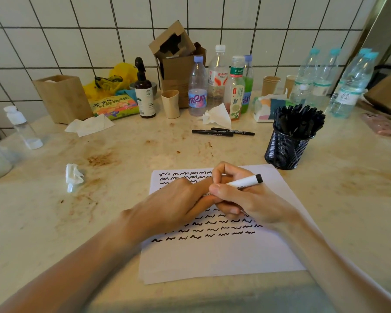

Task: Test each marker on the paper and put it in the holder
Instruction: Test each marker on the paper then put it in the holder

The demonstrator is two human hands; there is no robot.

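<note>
A white sheet of paper (224, 256) lies in front of me, covered with rows of black squiggles. My right hand (242, 199) grips a white marker (246, 181) with a black end that points right and away. My left hand (174, 204) reaches under the right hand's fingers and meets the marker's hidden near end; what its fingers do there is hidden. A black mesh holder (284, 150) full of black markers stands beyond the paper's far right corner. Two black markers (221, 132) lie loose on the counter farther back.
Bottles (219, 80), paper cups (171, 103), a cardboard box (176, 57), a spray bottle (144, 91) and tissues (90, 125) crowd the back by the tiled wall. A crumpled tissue (73, 177) lies at the left. More water bottles (348, 84) stand at the right.
</note>
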